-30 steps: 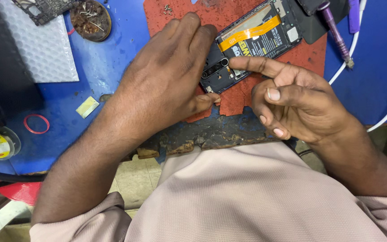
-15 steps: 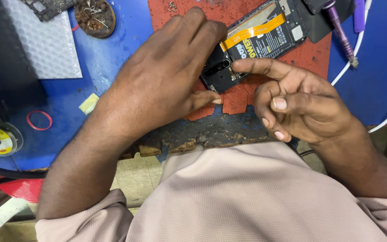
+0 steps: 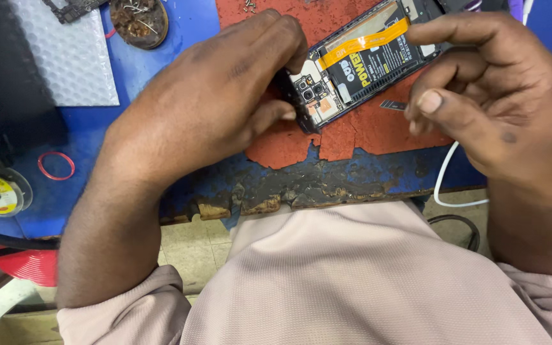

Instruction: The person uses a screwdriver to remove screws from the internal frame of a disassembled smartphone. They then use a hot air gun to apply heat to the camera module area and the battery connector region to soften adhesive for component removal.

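While the left hand pins the opened phone by its camera end on the red mat, the right hand pinches a small dark part beside it; best kept level, phone steady.

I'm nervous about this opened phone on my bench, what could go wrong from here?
1. The left hand pins only one end of the opened phone, so it could pivot on the worn red mat.
2. The small dark part at the right hand fingers might drop and get lost.
3. Loose screws near the mat's top edge may scatter if bumped.
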